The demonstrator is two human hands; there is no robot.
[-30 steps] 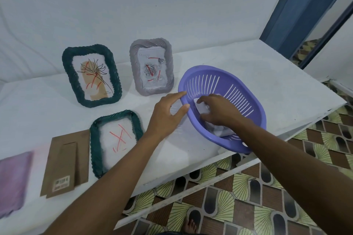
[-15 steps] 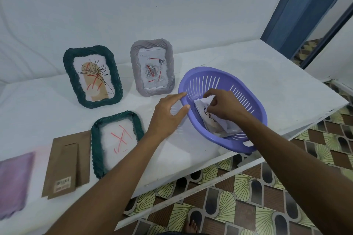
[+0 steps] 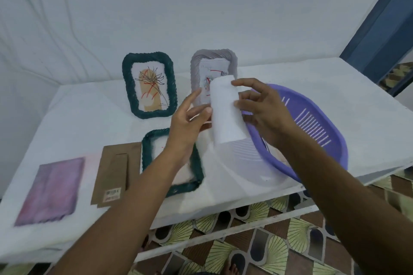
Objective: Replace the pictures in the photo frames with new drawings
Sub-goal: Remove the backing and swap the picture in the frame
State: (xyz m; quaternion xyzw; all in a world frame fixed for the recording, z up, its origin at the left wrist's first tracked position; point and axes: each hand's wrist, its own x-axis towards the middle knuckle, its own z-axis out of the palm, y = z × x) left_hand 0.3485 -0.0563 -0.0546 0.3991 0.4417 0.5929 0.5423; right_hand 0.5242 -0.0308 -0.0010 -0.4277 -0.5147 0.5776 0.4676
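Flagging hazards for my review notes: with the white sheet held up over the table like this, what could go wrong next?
The right hand pinches the white sheet by fingertips alone, and whether the left hand grips its edge is unclear, so it might slip or crease. Both hands appear just in front of the upright grey frame; a forward reach could tip it.

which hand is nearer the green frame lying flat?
Left. The left hand hovers over the flat green frame's far end; the right hand is farther right, over the purple basket's rim, pinching the white paper.
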